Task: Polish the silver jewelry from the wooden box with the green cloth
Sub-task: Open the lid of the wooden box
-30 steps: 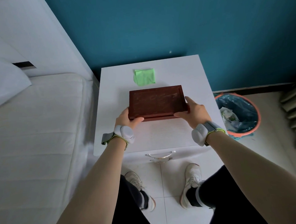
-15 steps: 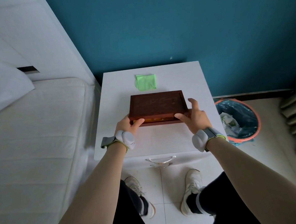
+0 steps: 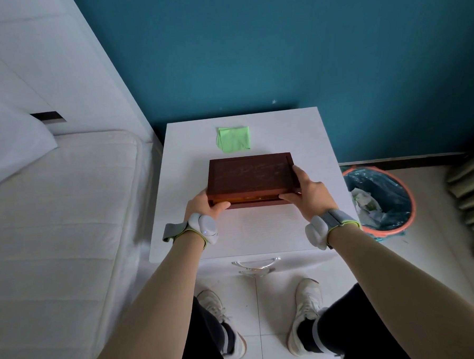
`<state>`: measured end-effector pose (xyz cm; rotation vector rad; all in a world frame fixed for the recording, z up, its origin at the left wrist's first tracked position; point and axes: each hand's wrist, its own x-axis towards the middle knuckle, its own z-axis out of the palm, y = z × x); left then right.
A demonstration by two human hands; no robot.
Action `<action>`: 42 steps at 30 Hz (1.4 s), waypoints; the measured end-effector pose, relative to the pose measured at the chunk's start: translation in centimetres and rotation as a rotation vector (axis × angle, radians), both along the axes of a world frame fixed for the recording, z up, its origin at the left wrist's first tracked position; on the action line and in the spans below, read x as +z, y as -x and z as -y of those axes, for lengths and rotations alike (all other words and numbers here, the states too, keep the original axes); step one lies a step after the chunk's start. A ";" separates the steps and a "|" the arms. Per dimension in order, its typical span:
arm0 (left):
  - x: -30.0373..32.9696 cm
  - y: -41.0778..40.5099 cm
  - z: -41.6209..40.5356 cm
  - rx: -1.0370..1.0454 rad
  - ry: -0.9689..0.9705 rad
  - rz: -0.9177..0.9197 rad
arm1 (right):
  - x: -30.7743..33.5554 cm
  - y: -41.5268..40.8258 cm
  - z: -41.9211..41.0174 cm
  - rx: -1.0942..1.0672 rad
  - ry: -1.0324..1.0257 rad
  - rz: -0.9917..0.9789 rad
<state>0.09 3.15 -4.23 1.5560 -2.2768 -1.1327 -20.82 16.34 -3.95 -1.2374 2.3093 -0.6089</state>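
Two hands, left hand (image 3: 204, 205) and right hand (image 3: 308, 192), gripped the wooden box (image 3: 251, 178) lid at frame centre, fingers clamped, lid barely raised; green cloth (image 3: 233, 139) lay untouched behind, jewelry unseen, polishing not begun.

Room, as you saw it from above: a teal wall (image 3: 278, 53) ran across the back, with a dark skirting strip at its foot on the right. Against it stood a white nightstand (image 3: 305, 137) with a curved metal drawer handle (image 3: 255, 264). To your left lay a white mattress (image 3: 62, 216) bearing a pale pillow (image 3: 11, 147), backed by a white headboard (image 3: 46, 65). To your right, an orange-rimmed bin (image 3: 389, 227) lined with a dark bag stood on the pale tiled floor (image 3: 275, 301). Light was soft and even.
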 end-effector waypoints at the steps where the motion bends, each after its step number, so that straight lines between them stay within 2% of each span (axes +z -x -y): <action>1: 0.1 0.1 0.1 -0.001 -0.006 0.010 | 0.1 0.0 0.0 -0.001 -0.004 0.001; 9: 0.6 0.9 -0.5 0.079 -0.042 -0.033 | 0.7 1.0 0.2 0.031 -0.019 -0.019; 16: 0.5 1.0 -0.9 0.044 -0.071 0.074 | 3.4 2.7 2.0 0.089 0.147 -0.073; 22: 0.3 0.9 -0.7 0.046 -0.081 0.081 | 5.2 4.6 4.9 -0.162 0.085 0.031; 26: 0.1 0.8 -0.7 0.031 -0.067 0.083 | 4.5 4.4 5.1 -0.183 0.091 0.119; 42: 0.0 0.7 -1.2 0.075 -0.055 0.026 | 4.0 2.6 6.3 -0.273 0.086 0.136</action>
